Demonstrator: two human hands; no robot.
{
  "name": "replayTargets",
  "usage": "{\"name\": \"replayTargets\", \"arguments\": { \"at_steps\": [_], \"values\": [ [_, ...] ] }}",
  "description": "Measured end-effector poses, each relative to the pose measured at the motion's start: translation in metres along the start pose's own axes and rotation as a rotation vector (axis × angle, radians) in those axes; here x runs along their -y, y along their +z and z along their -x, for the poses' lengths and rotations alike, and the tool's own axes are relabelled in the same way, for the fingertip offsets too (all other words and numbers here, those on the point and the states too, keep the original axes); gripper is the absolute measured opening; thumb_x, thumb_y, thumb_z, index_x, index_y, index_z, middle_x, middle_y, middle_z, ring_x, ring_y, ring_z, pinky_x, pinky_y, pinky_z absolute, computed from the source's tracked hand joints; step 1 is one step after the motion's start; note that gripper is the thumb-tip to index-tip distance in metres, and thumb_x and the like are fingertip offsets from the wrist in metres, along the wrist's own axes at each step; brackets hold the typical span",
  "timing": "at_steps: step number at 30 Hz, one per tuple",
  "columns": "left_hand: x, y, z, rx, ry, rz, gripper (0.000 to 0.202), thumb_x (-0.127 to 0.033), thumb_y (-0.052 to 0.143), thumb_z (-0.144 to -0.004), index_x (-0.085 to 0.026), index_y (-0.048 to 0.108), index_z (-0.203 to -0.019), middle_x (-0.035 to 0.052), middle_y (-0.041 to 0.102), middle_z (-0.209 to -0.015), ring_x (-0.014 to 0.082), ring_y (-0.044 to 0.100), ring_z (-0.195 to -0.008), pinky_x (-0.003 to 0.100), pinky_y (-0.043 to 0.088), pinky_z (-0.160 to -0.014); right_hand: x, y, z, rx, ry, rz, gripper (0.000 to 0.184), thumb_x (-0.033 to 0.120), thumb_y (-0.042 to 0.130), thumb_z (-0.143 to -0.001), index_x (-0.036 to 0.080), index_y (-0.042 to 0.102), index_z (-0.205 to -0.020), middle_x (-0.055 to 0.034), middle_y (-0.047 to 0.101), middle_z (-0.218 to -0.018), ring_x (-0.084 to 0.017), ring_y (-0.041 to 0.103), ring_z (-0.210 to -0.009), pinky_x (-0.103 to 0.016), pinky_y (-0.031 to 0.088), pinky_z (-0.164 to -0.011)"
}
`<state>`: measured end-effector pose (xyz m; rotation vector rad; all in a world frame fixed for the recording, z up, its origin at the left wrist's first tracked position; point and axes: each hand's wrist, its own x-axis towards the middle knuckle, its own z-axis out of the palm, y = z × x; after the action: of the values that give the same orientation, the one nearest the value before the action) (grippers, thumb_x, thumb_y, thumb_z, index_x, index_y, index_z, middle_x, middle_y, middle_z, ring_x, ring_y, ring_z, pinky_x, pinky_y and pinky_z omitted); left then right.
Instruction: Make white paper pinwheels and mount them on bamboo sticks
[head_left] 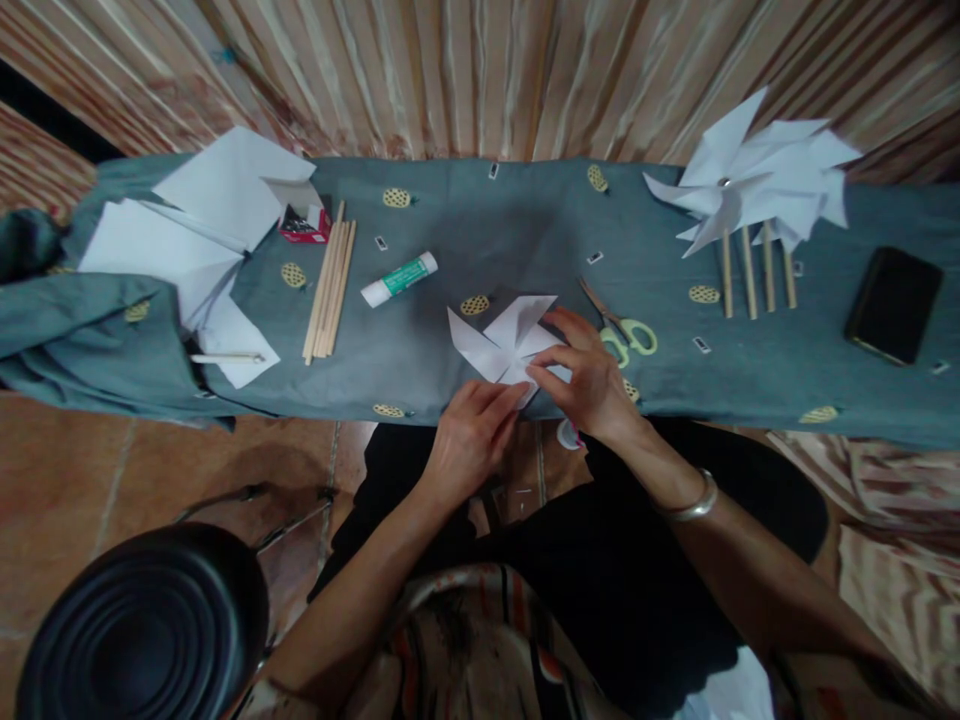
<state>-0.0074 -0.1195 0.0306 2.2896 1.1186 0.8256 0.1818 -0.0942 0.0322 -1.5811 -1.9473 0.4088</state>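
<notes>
A white paper pinwheel (501,335), partly folded, lies near the front edge of a table covered in grey-green cloth (487,220). My left hand (472,435) rests at its lower edge, fingers pressed together on the paper. My right hand (589,375) pinches a folded flap at the pinwheel's right side; a metal bangle (694,505) is on that wrist. Yellow-handled scissors (622,325) lie just right of my right hand. A glue stick (399,278) lies to the upper left of the pinwheel.
Finished white pinwheels (757,180) on wooden sticks lie at the back right, beside a black phone (894,303). A bundle of wooden sticks (330,285), white paper sheets (187,240) and a small red box (304,228) are at left. A black stool (142,630) stands on the floor at lower left.
</notes>
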Motion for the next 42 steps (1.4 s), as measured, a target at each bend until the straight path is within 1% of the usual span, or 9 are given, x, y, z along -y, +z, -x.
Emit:
{"name": "replayTargets", "arguments": {
  "at_steps": [5, 8, 14, 19, 24, 28, 32, 37, 42],
  "values": [
    [0.0005, 0.0018, -0.0011, 0.045, 0.023, 0.009, 0.032, -0.014, 0.049, -0.092, -0.019, 0.059, -0.122, 0.0084, 0.066, -0.108, 0.0214, 0.056, -0.097, 0.038, 0.052, -0.086, 0.0038, 0.0016, 0.0003, -0.022, 0.034, -0.003, 0.016, 0.025, 0.058, -0.085, 0.022, 0.071, -0.075, -0.0071, 0.058, -0.133, -0.032, 0.044, -0.132, -0.057, 0.038, -0.107],
    [0.0005, 0.0037, -0.0016, 0.058, 0.024, 0.006, 0.032, -0.014, 0.048, -0.092, -0.018, 0.06, -0.122, 0.0087, 0.066, -0.108, 0.0222, 0.056, -0.098, 0.04, 0.052, -0.087, 0.0054, 0.0024, 0.0002, -0.02, 0.043, -0.002, 0.016, 0.025, 0.058, -0.085, 0.021, 0.07, -0.074, -0.0086, 0.058, -0.132, -0.032, 0.044, -0.132, -0.056, 0.039, -0.107],
    [0.0011, 0.006, -0.0024, 0.02, 0.039, 0.014, 0.028, -0.016, 0.048, -0.093, -0.014, 0.062, -0.118, 0.0102, 0.066, -0.105, 0.0216, 0.057, -0.095, 0.039, 0.053, -0.085, 0.007, 0.0058, 0.0015, -0.023, 0.051, 0.011, 0.016, 0.024, 0.057, -0.085, 0.02, 0.069, -0.077, -0.0084, 0.057, -0.134, -0.032, 0.043, -0.132, -0.056, 0.038, -0.107],
    [0.0011, 0.0064, -0.0026, 0.017, 0.045, 0.02, 0.029, -0.015, 0.048, -0.092, -0.015, 0.062, -0.118, 0.01, 0.066, -0.104, 0.0216, 0.057, -0.096, 0.04, 0.053, -0.084, 0.0093, 0.0072, 0.0027, -0.077, 0.023, 0.048, 0.015, 0.025, 0.058, -0.084, 0.02, 0.068, -0.074, -0.0084, 0.059, -0.131, -0.032, 0.045, -0.13, -0.056, 0.039, -0.105],
    [0.0013, 0.0077, -0.0024, -0.015, 0.063, 0.014, 0.027, -0.015, 0.05, -0.092, -0.012, 0.063, -0.115, 0.0101, 0.067, -0.103, 0.0211, 0.057, -0.093, 0.038, 0.053, -0.084, 0.0102, 0.0081, 0.0032, -0.106, -0.016, 0.108, 0.015, 0.024, 0.059, -0.085, 0.021, 0.068, -0.072, -0.0082, 0.06, -0.129, -0.03, 0.047, -0.128, -0.05, 0.043, -0.104],
    [0.0015, 0.0077, -0.0025, -0.015, 0.061, 0.006, 0.027, -0.014, 0.051, -0.091, -0.013, 0.064, -0.115, 0.0095, 0.067, -0.103, 0.021, 0.058, -0.093, 0.039, 0.052, -0.085, 0.0101, 0.0092, 0.004, -0.118, -0.027, 0.133, 0.015, 0.023, 0.059, -0.084, 0.021, 0.067, -0.072, -0.008, 0.06, -0.128, -0.03, 0.047, -0.128, -0.051, 0.043, -0.103],
    [0.0015, 0.0069, -0.0031, -0.002, 0.06, 0.009, 0.027, -0.015, 0.05, -0.092, -0.013, 0.063, -0.115, 0.0096, 0.067, -0.103, 0.0209, 0.058, -0.092, 0.039, 0.053, -0.084, 0.0102, 0.0095, 0.0049, -0.119, -0.029, 0.152, 0.015, 0.024, 0.059, -0.085, 0.02, 0.067, -0.073, -0.0099, 0.06, -0.128, -0.031, 0.048, -0.127, -0.053, 0.043, -0.101],
    [0.0013, 0.0065, -0.0033, 0.001, 0.051, 0.027, 0.027, -0.015, 0.05, -0.092, -0.013, 0.064, -0.115, 0.01, 0.067, -0.104, 0.021, 0.058, -0.094, 0.039, 0.053, -0.084, 0.0098, 0.0094, 0.0057, -0.122, -0.042, 0.181, 0.016, 0.025, 0.059, -0.086, 0.021, 0.066, -0.072, -0.0089, 0.061, -0.127, -0.03, 0.049, -0.126, -0.051, 0.045, -0.1],
    [0.0013, 0.0061, -0.003, -0.001, 0.046, 0.024, 0.027, -0.015, 0.05, -0.092, -0.014, 0.064, -0.115, 0.01, 0.067, -0.106, 0.0212, 0.057, -0.094, 0.04, 0.053, -0.085, 0.0087, 0.01, 0.0066, -0.121, -0.018, 0.17, 0.017, 0.024, 0.059, -0.086, 0.022, 0.066, -0.071, -0.0091, 0.061, -0.127, -0.03, 0.049, -0.127, -0.052, 0.045, -0.1]
  ]
}}
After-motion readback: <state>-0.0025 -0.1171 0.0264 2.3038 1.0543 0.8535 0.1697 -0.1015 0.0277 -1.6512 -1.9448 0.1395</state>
